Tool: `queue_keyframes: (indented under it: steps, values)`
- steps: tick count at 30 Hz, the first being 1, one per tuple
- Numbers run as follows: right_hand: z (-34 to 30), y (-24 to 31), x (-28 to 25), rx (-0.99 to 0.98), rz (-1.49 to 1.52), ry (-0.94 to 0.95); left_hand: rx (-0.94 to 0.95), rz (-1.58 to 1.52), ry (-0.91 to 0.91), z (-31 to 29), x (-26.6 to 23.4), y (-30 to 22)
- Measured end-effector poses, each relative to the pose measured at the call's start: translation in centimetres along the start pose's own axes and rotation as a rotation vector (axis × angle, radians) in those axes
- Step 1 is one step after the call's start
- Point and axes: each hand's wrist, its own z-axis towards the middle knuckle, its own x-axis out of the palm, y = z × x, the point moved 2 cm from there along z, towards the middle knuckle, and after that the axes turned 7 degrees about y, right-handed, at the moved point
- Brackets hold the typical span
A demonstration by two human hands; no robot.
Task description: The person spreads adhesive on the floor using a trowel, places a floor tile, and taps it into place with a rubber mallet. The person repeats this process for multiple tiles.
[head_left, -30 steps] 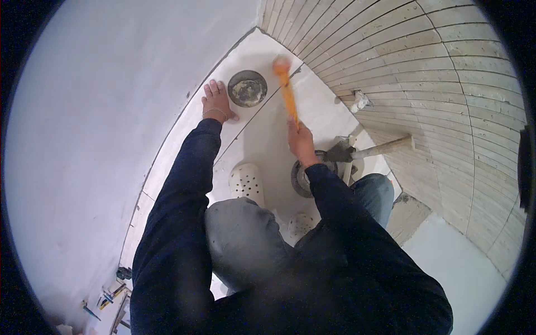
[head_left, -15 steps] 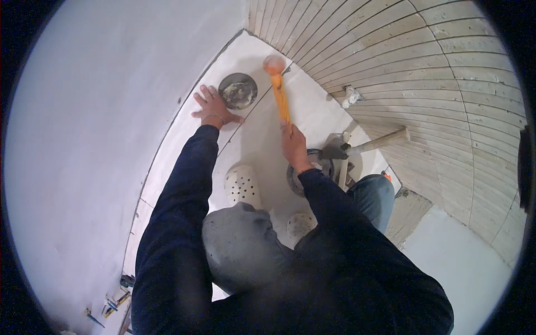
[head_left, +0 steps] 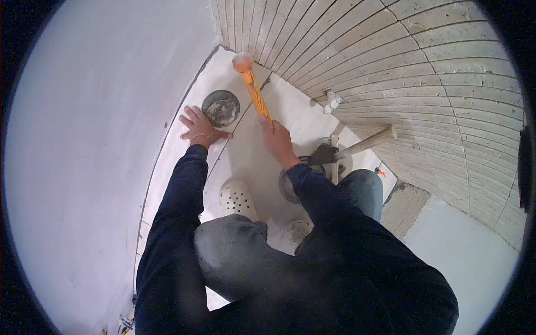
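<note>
My right hand [head_left: 278, 142] is wrapped round the handle of an orange mallet [head_left: 257, 99]. The mallet's round head, smeared by motion, is over the far end of the white floor tiles [head_left: 268, 125], close to the corner; contact cannot be made out. My left hand [head_left: 201, 128] lies flat on a tile with fingers spread, at the near left side of a round dark opening [head_left: 221, 109]. Greyish, rough material shows inside that opening.
Right of my right forearm are a dark bucket [head_left: 288, 187] and a tool with a wooden handle [head_left: 368, 142]. A grooved, strip-clad wall [head_left: 413, 72] rises at far right, a smooth pale wall [head_left: 95, 139] at left. My white clog [head_left: 237, 198] stands on the tiles.
My right hand and the mallet have moved farther away, toward the far corner. My left hand keeps its place beside the round opening. The whole view has shifted slightly.
</note>
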Motion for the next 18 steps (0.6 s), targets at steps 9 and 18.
queue_keyframes:
  steps: [9,18]
  values:
    - [0.6,-0.9,0.3,-0.034,-0.063,-0.031,0.027,0.014,-0.026,-0.4,-0.5,0.0]
    - [1.0,-3.5,0.6,-0.001,-0.002,-0.047,0.041,0.035,-0.038,-0.4,-0.3,0.2]
